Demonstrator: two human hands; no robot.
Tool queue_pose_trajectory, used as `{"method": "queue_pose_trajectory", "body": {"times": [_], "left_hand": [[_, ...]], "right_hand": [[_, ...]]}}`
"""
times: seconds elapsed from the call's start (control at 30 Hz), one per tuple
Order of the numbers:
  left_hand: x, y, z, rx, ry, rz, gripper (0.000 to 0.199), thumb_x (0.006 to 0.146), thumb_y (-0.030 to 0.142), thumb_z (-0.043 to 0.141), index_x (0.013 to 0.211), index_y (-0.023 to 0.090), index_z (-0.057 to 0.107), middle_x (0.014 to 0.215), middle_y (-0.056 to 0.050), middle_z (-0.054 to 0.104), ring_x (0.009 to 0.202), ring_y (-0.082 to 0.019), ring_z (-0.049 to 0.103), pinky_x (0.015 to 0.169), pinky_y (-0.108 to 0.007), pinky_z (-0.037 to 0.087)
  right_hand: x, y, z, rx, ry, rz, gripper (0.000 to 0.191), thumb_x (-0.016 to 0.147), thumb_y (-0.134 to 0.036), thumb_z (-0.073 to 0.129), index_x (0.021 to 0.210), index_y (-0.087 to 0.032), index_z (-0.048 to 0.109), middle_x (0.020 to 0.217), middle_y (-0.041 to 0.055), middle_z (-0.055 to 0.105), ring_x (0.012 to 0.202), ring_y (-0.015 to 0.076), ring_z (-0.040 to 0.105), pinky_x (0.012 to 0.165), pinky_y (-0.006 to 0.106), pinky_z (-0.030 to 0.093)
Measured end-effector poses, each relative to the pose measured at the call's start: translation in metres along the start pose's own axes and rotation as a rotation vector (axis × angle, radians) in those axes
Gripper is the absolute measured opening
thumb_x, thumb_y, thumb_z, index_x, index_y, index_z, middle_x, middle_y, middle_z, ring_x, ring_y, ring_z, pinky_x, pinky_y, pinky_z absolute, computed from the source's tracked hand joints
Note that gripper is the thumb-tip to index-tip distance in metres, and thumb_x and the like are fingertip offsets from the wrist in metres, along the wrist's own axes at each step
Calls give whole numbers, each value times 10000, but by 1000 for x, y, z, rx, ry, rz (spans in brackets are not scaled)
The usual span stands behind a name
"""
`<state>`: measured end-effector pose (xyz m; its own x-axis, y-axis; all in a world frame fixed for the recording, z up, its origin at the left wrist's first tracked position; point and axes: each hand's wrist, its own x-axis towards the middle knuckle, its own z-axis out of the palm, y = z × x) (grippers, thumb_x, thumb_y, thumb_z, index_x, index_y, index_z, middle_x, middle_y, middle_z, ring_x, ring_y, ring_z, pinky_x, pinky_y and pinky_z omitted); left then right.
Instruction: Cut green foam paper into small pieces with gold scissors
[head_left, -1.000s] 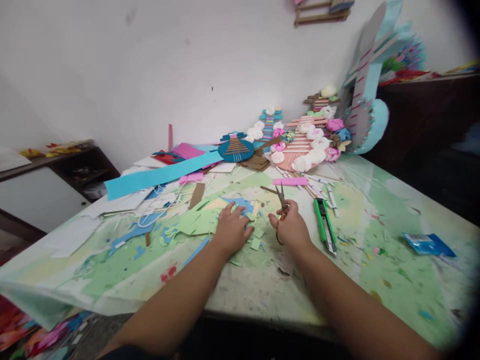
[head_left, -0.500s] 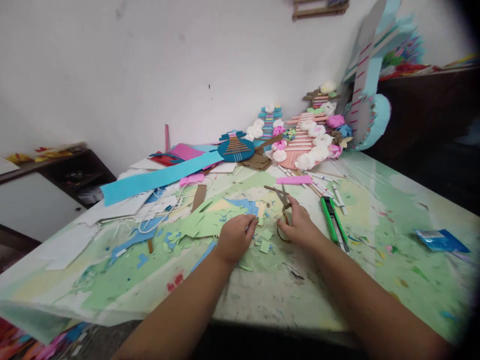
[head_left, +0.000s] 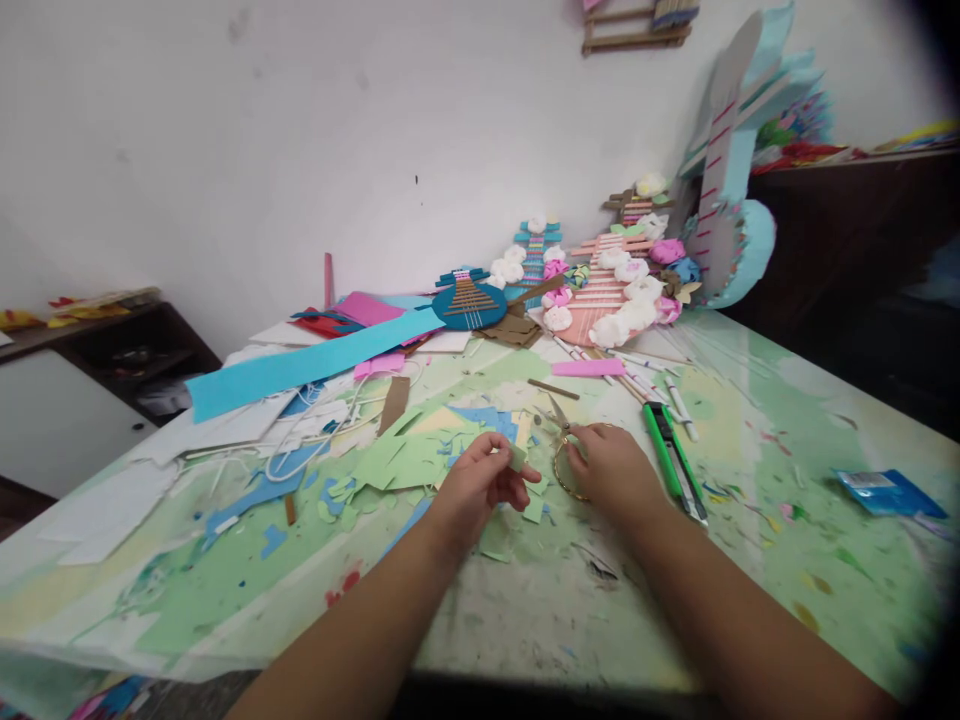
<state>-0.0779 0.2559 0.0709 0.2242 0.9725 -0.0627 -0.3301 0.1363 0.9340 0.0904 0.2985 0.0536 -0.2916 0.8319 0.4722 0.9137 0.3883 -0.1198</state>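
Between thumb and fingers, my left hand (head_left: 480,485) pinches a small green paper piece (head_left: 517,458). My right hand (head_left: 611,470) is closed around the gold handles of a pair of scissors (head_left: 560,412), whose blades are parted and point away from me. Under and beside my left hand lie green paper scraps (head_left: 397,455), with blue paper (head_left: 486,418) behind them. A green utility knife (head_left: 673,462) rests just right of my right hand. Beyond the scissors are a thin brown strip (head_left: 553,388) and a pink strip (head_left: 587,369).
Decorated cardboard instruments, one dark blue (head_left: 470,305) and one pink (head_left: 600,300), lean along the wall. Markers (head_left: 681,408) lie before them. A long turquoise strip (head_left: 315,362) crosses the left side, over white sheets (head_left: 217,430). A blue packet (head_left: 889,492) lies at right.
My left hand has turned and its lower fingers have opened out, showing the green piece. My right hand and the scissors have shifted slightly toward me, and the view has tilted up a little.
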Motion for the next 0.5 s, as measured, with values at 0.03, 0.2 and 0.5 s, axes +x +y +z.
{"method": "queue_pose_trajectory", "body": {"times": [0.03,0.2,0.5], "left_hand": [[0,1,0,-55,-14,-29,156,686,312,475,719,196,377,605,6,564,454,-100,498,461,-229,367],[3,0,-1,-146,84,-41,155,612,223,565,620,157,424,438,76,333,359,-16,316,367,-147,199],[8,-3,0,-117,133,-54,179,624,273,575,635,158,439,405,82,288,346,-12,243,358,-157,151]], "right_hand": [[0,1,2,-16,-32,17,248,740,-269,394,761,-156,614,639,87,571,666,190,521,627,320,375],[0,6,6,19,7,7,249,726,-285,434,612,-174,624,701,110,572,681,202,502,633,356,377],[-9,-21,-10,411,158,-511,248,740,-214,456,979,-218,522,892,58,553,810,143,480,691,296,412]]}}
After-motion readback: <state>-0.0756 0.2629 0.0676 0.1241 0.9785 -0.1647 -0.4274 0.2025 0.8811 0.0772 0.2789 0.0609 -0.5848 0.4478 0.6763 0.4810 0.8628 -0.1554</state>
